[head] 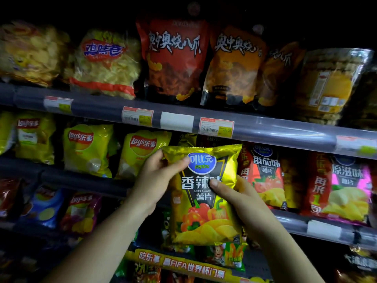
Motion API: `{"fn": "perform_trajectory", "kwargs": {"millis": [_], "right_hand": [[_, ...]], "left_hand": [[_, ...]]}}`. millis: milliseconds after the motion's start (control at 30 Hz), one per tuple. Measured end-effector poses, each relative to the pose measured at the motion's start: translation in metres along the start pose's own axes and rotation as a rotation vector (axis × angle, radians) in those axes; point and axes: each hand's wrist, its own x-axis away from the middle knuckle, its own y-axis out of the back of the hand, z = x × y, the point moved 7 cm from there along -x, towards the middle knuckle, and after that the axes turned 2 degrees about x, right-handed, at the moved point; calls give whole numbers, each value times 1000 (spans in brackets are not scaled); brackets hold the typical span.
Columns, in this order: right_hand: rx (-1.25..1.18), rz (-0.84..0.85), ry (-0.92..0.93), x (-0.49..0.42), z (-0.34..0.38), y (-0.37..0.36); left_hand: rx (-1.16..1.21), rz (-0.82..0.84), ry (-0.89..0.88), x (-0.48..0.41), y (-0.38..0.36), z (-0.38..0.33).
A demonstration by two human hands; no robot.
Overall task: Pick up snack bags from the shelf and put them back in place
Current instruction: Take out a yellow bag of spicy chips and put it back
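1. A gold bag (204, 193) of Copico spicy chips is held upright in both hands, in front of the middle shelf (285, 219) and clear of its rail.
2. The left hand (157, 180) grips the bag's upper left edge: its thumb lies across the front beside the blue logo, and the fingers wrap behind, out of sight.
3. The right hand (240, 199) grips the bag's right edge lower down, thumb pressed on the front over the white lettering, fingers hidden behind the bag.
4. Both forearms rise from the bottom edge of the view toward the bag.
5. The bag's front shows red and orange peppers above yellow chips; its top seam sits just under the top shelf rail (265, 131).
6. Behind the bag, on the middle shelf, stands a red bag (265, 176) of the same brand just to its right, and a pink bag (348, 188) farther right.
7. To the left of the held bag, yellow Lay's bags (140, 152) stand in a row toward the shelf's left end.
8. On the top shelf, red and orange pouches (173, 58) stand near the middle, with clear bags of pale crisps (104, 64) toward the left end.
9. Price tags (216, 127) are clipped along the top rail; one sits right above the held bag.
10. Below the hands, a yellow banner (183, 264) runs along a lower shelf's front edge.
11. The scene is dim, and the far corners are too dark to read.
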Motion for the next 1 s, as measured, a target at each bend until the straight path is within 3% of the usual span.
{"fn": "perform_trajectory", "kwargs": {"millis": [133, 433, 533, 633, 767, 1000], "right_hand": [[34, -3, 8, 2, -2, 5], [-38, -30, -79, 3, -15, 15], [-67, -41, -85, 5, -18, 19], [-40, -181, -66, 7, -20, 26], [96, -320, -18, -4, -9, 24], [269, -417, -35, -13, -16, 28]], "left_hand": [[9, -125, 25, -11, 15, -2], [153, 167, 303, -24, 4, 9], [235, 141, 378, -26, 13, 18], [46, 164, 356, -18, 19, 32], [-268, 347, 255, 7, -9, 57], [-166, 23, 90, -41, 3, 68]]}}
